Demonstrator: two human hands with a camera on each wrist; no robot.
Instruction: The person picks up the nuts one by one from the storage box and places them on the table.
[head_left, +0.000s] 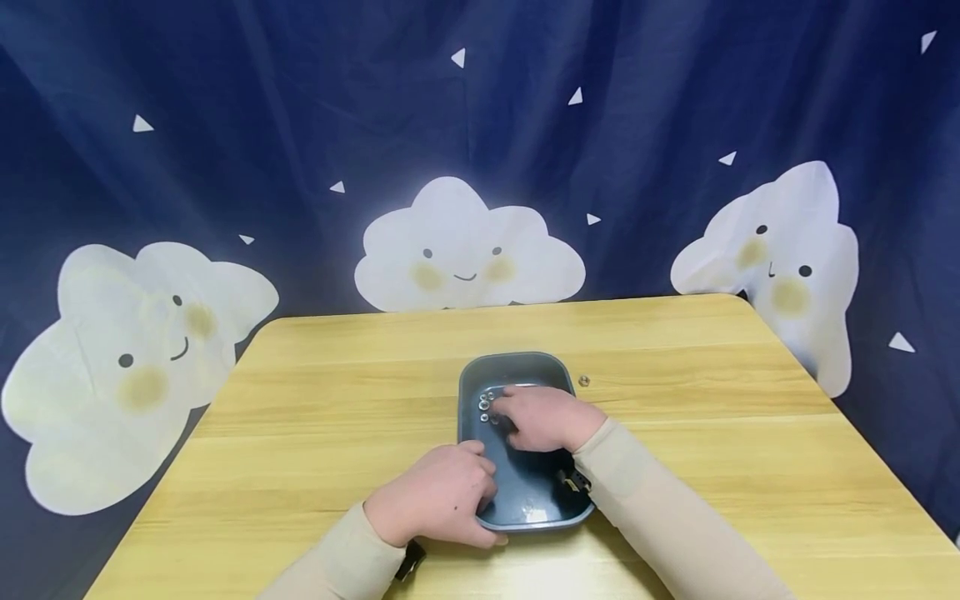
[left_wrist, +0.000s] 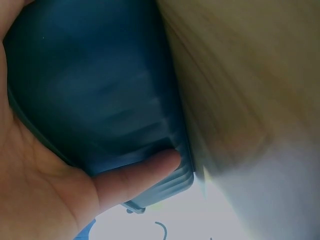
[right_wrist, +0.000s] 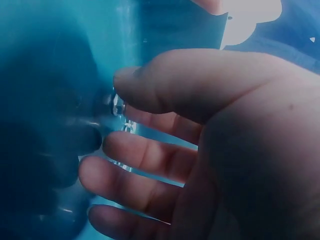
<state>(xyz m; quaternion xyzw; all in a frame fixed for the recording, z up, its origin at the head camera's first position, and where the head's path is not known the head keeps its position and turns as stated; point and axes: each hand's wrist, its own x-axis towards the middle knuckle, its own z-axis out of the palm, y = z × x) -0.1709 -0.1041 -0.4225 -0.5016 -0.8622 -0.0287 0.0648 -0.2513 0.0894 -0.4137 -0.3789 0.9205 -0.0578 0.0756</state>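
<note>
A dark blue-grey rectangular tray [head_left: 525, 487] sits on the table. My left hand [head_left: 442, 493] grips its near left side, fingers over the rim and thumb [left_wrist: 137, 180] pressed along the outside wall. Inside the tray, my right hand [head_left: 546, 417] reaches toward the far left part, where several small shiny metal nuts [head_left: 484, 406] lie grouped on the floor. The right wrist view has one metal nut [right_wrist: 118, 106] pinched between thumb and index finger. More nuts [right_wrist: 129, 126] show just behind the fingers, partly hidden by them.
A single nut [head_left: 584, 381] lies on the wooden table [head_left: 337, 400], outside the tray's far right corner. Behind the table hangs a dark blue curtain [head_left: 517, 125] with white clouds. Black wrist devices show under both sleeves.
</note>
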